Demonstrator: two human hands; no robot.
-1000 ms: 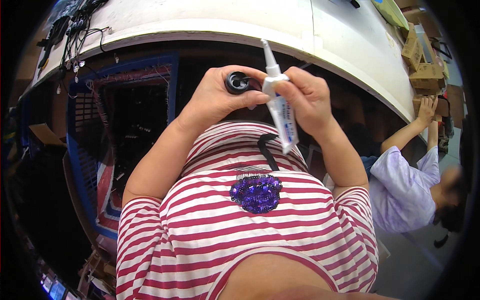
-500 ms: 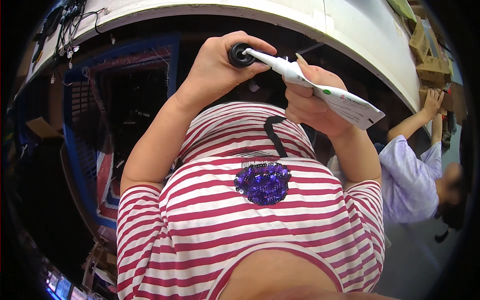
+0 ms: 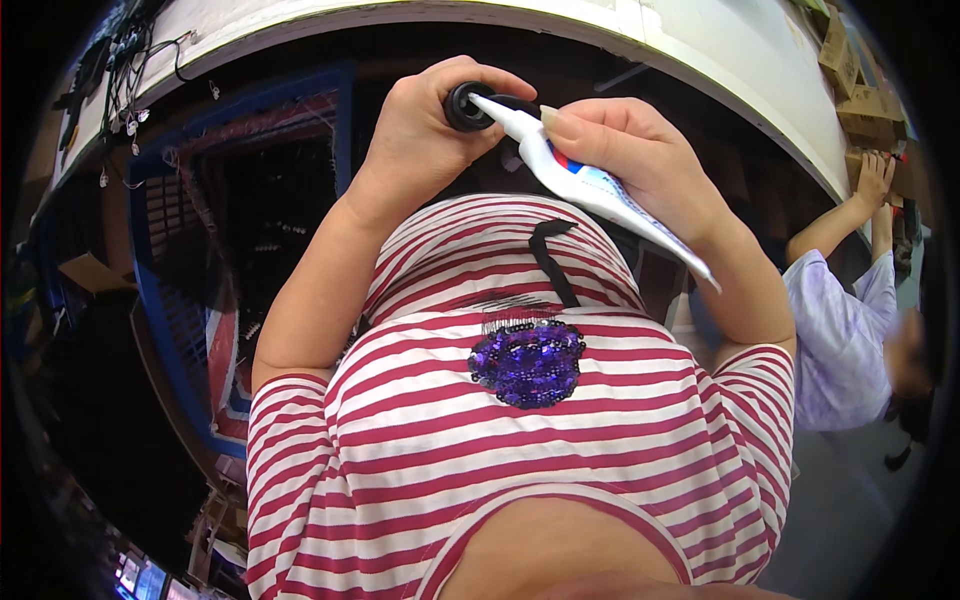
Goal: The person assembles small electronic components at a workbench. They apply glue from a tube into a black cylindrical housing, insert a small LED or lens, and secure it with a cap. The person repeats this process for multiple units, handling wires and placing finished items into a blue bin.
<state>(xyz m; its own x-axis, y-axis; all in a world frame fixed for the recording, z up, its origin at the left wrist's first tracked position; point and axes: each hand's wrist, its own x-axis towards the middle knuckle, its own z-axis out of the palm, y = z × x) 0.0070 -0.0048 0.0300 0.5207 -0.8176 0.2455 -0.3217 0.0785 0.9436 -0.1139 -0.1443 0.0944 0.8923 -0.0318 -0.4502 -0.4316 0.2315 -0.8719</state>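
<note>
My left hand (image 3: 420, 130) is closed around a small black cylindrical part (image 3: 464, 108) whose round, hollow end faces up toward me. In my right hand (image 3: 640, 150) is a white squeeze tube (image 3: 590, 190) with a long tapered nozzle and blue and red print. The nozzle tip reaches the opening of the black part; how deep it goes I cannot tell. My right thumb lies along the upper side of the tube near the nozzle, and its flat tail end points down and right. Both hands are held in the air in front of my striped shirt.
A white table edge (image 3: 520, 18) curves across the top, with black cables (image 3: 125, 85) at its left. Below on the left stands a blue crate (image 3: 165, 240) with dark contents. At the right another person (image 3: 840, 320) reaches toward cardboard boxes (image 3: 870, 115).
My right hand has rolled the tube, so a different printed side shows and its tail hangs lower. Both hands have shifted slightly, the black part a little left and up.
</note>
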